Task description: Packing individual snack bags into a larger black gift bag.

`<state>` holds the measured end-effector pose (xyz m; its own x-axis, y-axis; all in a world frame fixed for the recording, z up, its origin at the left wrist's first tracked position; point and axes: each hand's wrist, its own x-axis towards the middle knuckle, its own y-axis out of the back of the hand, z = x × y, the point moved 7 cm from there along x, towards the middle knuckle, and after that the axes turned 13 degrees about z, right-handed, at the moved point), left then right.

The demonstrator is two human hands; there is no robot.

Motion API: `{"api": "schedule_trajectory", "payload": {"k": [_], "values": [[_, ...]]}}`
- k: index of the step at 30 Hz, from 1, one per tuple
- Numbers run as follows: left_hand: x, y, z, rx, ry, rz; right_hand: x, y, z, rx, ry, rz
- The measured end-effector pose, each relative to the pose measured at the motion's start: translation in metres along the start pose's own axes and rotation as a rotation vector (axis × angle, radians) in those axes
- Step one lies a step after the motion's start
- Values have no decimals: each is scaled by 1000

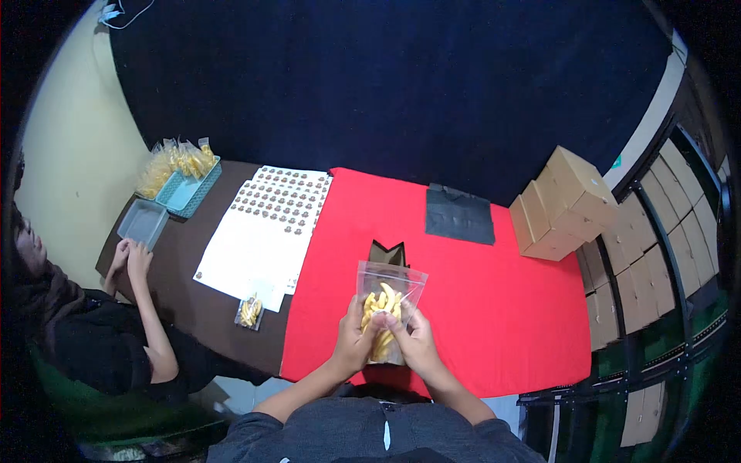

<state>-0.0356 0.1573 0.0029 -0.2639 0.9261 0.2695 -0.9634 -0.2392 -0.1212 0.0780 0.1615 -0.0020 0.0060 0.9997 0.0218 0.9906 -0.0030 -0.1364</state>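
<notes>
Both hands grip one clear plastic bag [390,297] of yellow, finger-shaped snacks, held upright above the red cloth [494,309] near the desk's [193,293] six-o'clock edge. The left hand [355,339] has its fingers closed on the bag's lower left side; the right hand [413,339] pinches its lower right — both hold it fast.

At twelve o'clock from the bag stands one small brown paper bag [388,252], its mouth open. One flat black bag [460,217] lies at one o'clock. Three cardboard boxes [563,202] stack at two o'clock. At ten o'clock lie white sticker sheets [266,224], overlapping, count unclear. One filled packet [249,312] lies at nine o'clock. One teal basket [193,189] holds glossy packets — beside it one grey tray [143,222], touched by another person's hands [130,258].
</notes>
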Motion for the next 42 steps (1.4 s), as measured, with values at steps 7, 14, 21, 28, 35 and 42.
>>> {"api": "schedule_trajectory", "payload": {"k": [7,14,21,28,35,42], "values": [[-12,-2,-16,-85,118,30,-3,9,9,-20,-20,-27],[-22,-13,-25,-108,75,62,-10,22,1,89,-34,23],[-29,-16,-2,64,33,50,-19,17,-18,128,21,-28],[-39,-13,0,-53,21,95,-15,22,-10,113,-59,-240],[-35,-19,10,134,15,-118,-1,46,-54,-46,326,-14],[-26,-31,41,213,-239,-174,-9,64,-49,-161,343,53]]}}
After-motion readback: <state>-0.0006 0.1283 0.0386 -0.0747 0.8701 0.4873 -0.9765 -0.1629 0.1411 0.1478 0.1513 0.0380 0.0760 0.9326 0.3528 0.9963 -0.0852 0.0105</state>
